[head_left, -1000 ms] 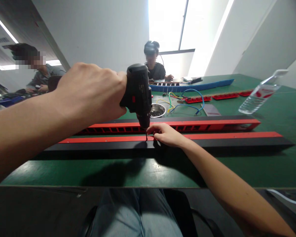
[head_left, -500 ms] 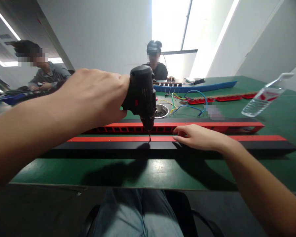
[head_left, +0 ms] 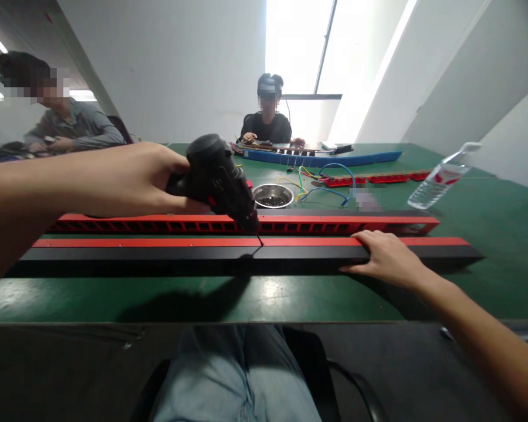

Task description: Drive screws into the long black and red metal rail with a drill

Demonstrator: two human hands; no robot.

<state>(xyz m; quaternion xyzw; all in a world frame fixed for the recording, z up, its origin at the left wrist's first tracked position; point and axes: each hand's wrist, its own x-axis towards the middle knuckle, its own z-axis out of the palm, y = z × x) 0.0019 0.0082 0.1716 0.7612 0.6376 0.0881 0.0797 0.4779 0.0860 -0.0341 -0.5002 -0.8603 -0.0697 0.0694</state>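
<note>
My left hand (head_left: 158, 181) is wrapped round the handle of a black power screwdriver (head_left: 222, 179). The tool tilts, and its thin bit meets the red top strip of a long red and black bar (head_left: 193, 252) lying across the table. Farther right, my right hand (head_left: 381, 255) grips the same bar, fingers on the red strip and thumb at the black front side. Just behind lies a second red bar (head_left: 290, 225) with a row of square openings. A metal bowl (head_left: 273, 196) of small dark screws stands behind the tool's tip.
Coloured wires (head_left: 305, 181) lie behind the bowl, near red strips (head_left: 378, 179) and a long blue part (head_left: 334, 158). A tilted water bottle (head_left: 440, 179) is at the right. One person sits across the table, another at the far left.
The screwdriver has gone from upright to tilted, its body leaning left with my left hand. My right hand has moved right along the bar and now grasps it. The view has shifted slightly.
</note>
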